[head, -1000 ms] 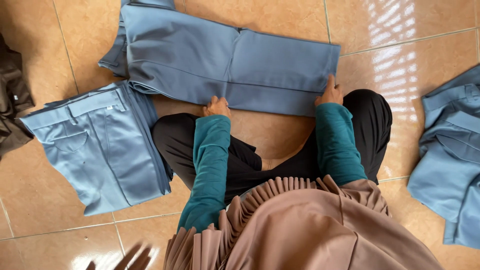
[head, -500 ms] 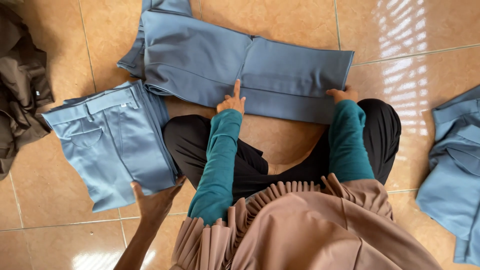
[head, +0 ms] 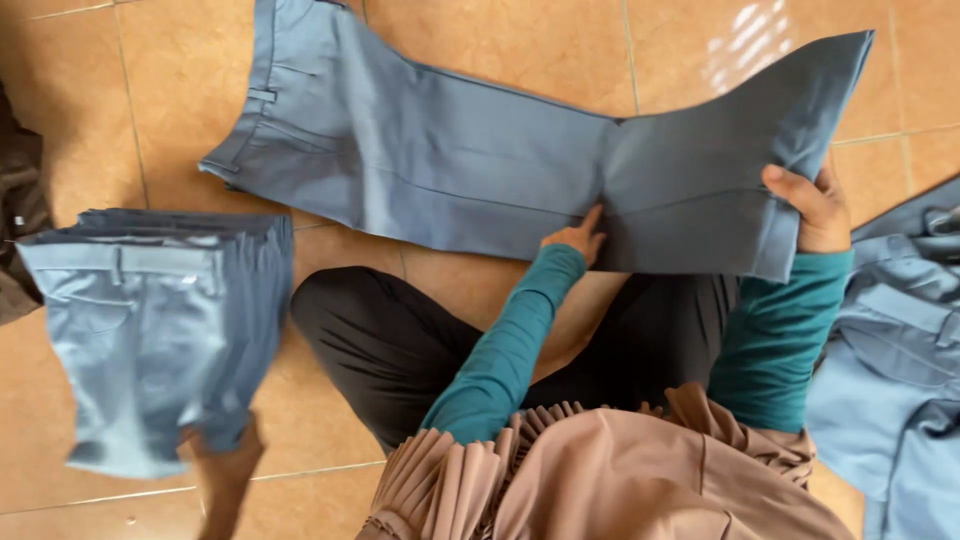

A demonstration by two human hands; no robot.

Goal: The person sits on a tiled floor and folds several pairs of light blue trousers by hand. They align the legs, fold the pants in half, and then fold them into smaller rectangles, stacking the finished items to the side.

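A pair of blue-grey trousers (head: 430,160) lies spread across the tiled floor in front of me, waistband to the upper left. My left hand (head: 577,236) presses its fingertips on the middle of the legs, at a crease. At the right, my right hand (head: 812,205) grips the hem end of the legs (head: 770,130) and holds it lifted off the floor. Both my sleeves are teal. My crossed legs in black trousers (head: 400,340) are below the garment.
A stack of folded blue trousers (head: 150,320) sits on the floor at the left; another person's bare arm (head: 225,470) reaches to its lower edge. Unfolded blue clothes (head: 900,370) lie at the right. A dark garment (head: 15,220) lies at the left edge.
My right hand has taken hold of the hem end and raised it off the floor. My left hand has slid to the crease at the middle. The other arm now touches the stack.
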